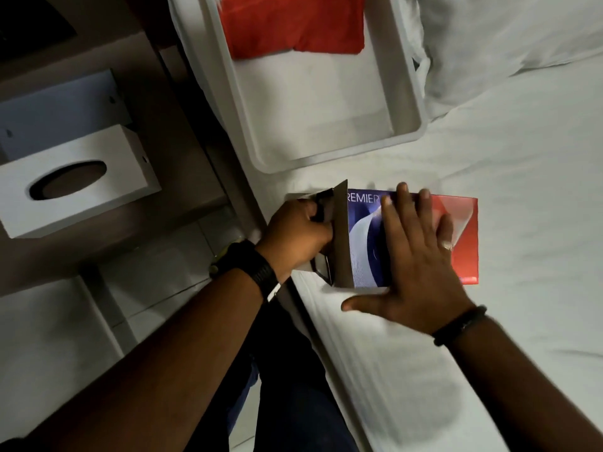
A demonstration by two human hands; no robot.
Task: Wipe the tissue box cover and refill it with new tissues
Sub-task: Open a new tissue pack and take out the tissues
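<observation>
1. The tissue carton lies on the bed, just below a white tray.
2. The right hand presses flat on it, fingers spread.
3. The left hand reaches into its opened end, fingers curled.
4. The white tissue box cover sits on the tabletop, well apart.

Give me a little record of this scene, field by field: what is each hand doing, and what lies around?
left hand: left hand reaching into the opened flap end of the blue and red cardboard tissue box
right hand: right hand pressed flat on top of the box, fingers spread
box position: lying on the white bed sheet
cover: white rectangular tissue box cover with oval slot, on the brown surface at left, untouched
tray: white plastic tray on the bed, holding a red folded cloth
</observation>
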